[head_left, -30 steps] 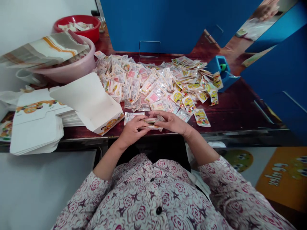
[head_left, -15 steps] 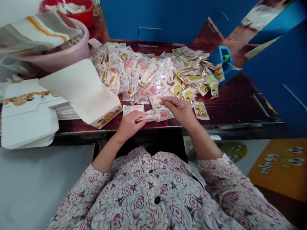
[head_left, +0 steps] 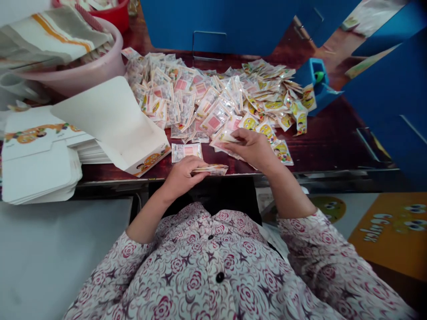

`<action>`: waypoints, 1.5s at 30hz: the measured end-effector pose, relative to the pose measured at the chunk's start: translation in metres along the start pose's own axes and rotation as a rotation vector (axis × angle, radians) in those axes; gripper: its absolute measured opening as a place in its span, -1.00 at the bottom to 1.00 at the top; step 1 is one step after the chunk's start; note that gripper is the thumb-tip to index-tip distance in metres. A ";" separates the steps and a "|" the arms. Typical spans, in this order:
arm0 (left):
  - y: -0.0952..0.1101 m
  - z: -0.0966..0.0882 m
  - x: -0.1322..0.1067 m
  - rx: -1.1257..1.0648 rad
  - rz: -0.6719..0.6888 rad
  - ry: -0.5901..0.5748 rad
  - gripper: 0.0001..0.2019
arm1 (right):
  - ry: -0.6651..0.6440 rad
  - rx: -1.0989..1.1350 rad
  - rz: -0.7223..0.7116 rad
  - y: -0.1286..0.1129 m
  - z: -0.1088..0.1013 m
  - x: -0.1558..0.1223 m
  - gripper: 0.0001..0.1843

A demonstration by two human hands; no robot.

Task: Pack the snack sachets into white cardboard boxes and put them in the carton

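My left hand (head_left: pixel 184 177) is closed on a small stack of flat sachets (head_left: pixel 215 169), seen edge-on at the table's front edge. To its right, my right hand (head_left: pixel 255 149) pinches a clear-and-pink sachet (head_left: pixel 223 141) at the near side of the pile; my fingers cover part of it. The wide pile of sachets (head_left: pixel 187 95) spreads over the dark red table, pink-printed ones in the middle and yellow-faced ones to the right. A single sachet (head_left: pixel 187 151) lies flat just beyond my left hand.
An open white carton (head_left: pixel 113 124) and stacked flat cartons (head_left: pixel 40 173) are at the left. Behind them stand a pink basin (head_left: pixel 90 73) with a striped cloth and a red basin (head_left: pixel 115 17). Blue panels (head_left: pixel 216 22) border the back; a blue tape dispenser (head_left: pixel 315 95) stands right.
My right hand has gone from hovering with bent fingers to pinching a sachet. My left hand has tilted its stack edge-on and lowered it slightly.
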State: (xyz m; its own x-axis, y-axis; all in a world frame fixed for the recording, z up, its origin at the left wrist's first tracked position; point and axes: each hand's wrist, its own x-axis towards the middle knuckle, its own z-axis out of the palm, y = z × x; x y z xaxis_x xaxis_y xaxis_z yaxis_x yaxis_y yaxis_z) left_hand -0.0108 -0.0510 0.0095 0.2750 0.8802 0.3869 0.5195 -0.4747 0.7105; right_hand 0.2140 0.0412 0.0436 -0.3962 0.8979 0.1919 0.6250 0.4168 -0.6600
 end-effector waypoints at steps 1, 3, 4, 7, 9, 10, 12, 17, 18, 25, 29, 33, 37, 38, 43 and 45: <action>-0.001 0.001 -0.001 0.024 0.030 0.027 -0.90 | -0.024 0.061 -0.005 -0.006 0.003 -0.001 -0.71; -0.003 0.002 -0.001 0.077 0.071 0.073 -0.92 | -0.166 0.148 -0.047 -0.017 0.011 -0.003 -0.68; -0.004 0.003 -0.001 0.089 0.081 0.076 -0.92 | -0.263 0.181 -0.075 -0.021 0.015 -0.005 -0.64; -0.007 0.003 -0.002 0.036 0.094 0.022 -0.88 | -0.397 0.227 -0.088 -0.022 0.017 -0.004 -0.52; -0.007 0.004 -0.001 -0.022 0.106 0.001 -0.87 | -0.277 0.129 -0.064 -0.015 0.011 0.001 -0.54; -0.006 0.004 -0.001 -0.043 0.104 0.006 -0.87 | -0.205 0.027 -0.067 -0.011 0.008 0.005 -0.60; -0.004 0.005 -0.001 -0.061 0.057 0.033 -0.85 | -0.135 -0.246 -0.097 -0.003 0.002 0.014 -0.67; -0.003 0.006 -0.001 -0.041 -0.219 0.036 -0.42 | -0.236 -0.696 -0.098 0.003 0.002 0.033 -0.63; -0.004 0.006 -0.001 -0.032 -0.218 0.025 -0.48 | -0.237 -0.691 -0.078 0.003 0.002 0.035 -0.71; -0.005 0.008 -0.001 0.142 0.056 0.137 -0.94 | -0.242 -0.153 -0.142 -0.014 0.005 0.023 -0.77; -0.004 0.007 -0.003 0.090 0.096 0.057 -0.93 | -0.514 0.153 -0.087 -0.030 0.009 0.014 -0.56; -0.004 0.006 -0.006 0.065 0.143 0.055 -0.92 | -0.393 0.215 -0.034 -0.030 0.021 0.034 -0.51; -0.003 0.007 -0.007 0.123 0.182 0.065 -0.91 | -0.462 -0.145 -0.231 -0.038 0.043 0.061 -0.81; -0.003 0.008 -0.007 0.119 0.164 0.061 -0.87 | -0.496 -0.256 -0.268 -0.043 0.048 0.066 -0.84; -0.001 0.009 -0.005 0.055 -0.085 0.066 -0.54 | -0.605 -0.439 -0.230 -0.058 0.058 0.075 -0.76; -0.001 0.008 -0.004 0.055 -0.145 0.060 -0.51 | -0.602 -0.365 -0.207 -0.056 0.055 0.073 -0.72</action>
State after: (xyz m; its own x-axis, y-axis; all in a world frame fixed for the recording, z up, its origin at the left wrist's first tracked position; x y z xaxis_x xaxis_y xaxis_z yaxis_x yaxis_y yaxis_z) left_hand -0.0055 -0.0540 0.0024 0.1458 0.9368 0.3181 0.5939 -0.3400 0.7291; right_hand 0.1131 0.0756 0.0542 -0.7660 0.6058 -0.2150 0.6396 0.6847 -0.3495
